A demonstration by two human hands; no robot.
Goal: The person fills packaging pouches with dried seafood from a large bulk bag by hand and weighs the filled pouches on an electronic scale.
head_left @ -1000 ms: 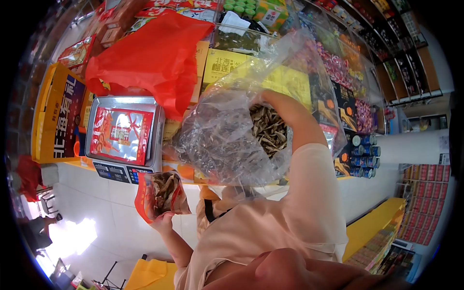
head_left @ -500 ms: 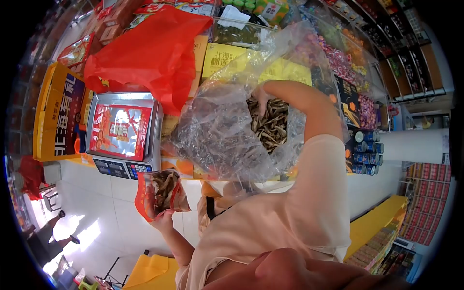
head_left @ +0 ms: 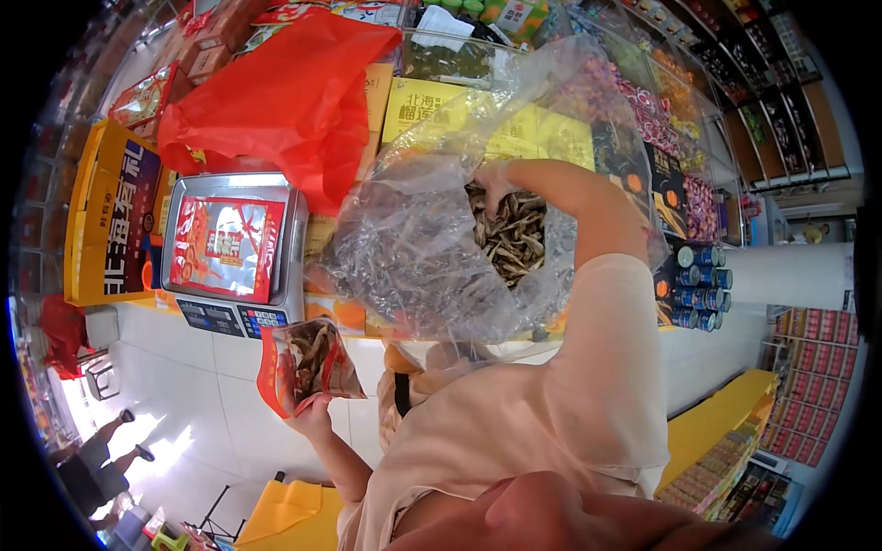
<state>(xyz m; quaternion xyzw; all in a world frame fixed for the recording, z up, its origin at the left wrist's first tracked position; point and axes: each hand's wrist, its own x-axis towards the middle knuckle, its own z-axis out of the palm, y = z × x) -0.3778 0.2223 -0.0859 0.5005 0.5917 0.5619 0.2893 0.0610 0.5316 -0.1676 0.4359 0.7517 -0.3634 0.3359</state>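
Observation:
My left hand (head_left: 313, 418) grips the lower part of a red-edged pouch (head_left: 322, 363) with a clear window; brown dried pieces, apparently small dried fish, show inside. My right hand (head_left: 497, 186) reaches down into a big clear plastic bag (head_left: 404, 266), touching a heap of small dried fish (head_left: 516, 243). Its fingers are partly hidden by the plastic and the fish, so their grip is unclear. Left of the bag stands a digital scale (head_left: 297, 234) with a flat red pouch with a clear window (head_left: 225, 248) lying on its pan.
Behind the scale a red plastic bag (head_left: 276, 101) spreads over the goods. Yellow boxes (head_left: 423, 106) lie beyond the clear bag, and stacked blue cans (head_left: 703, 286) stand to the right. A yellow carton (head_left: 106, 216) is at the left. Another person's legs (head_left: 110, 464) show at the lower left.
My right hand has shifted slightly left and downward among the dried fish. My left hand and the pouch stay nearly in place. The distant person's legs have moved a little.

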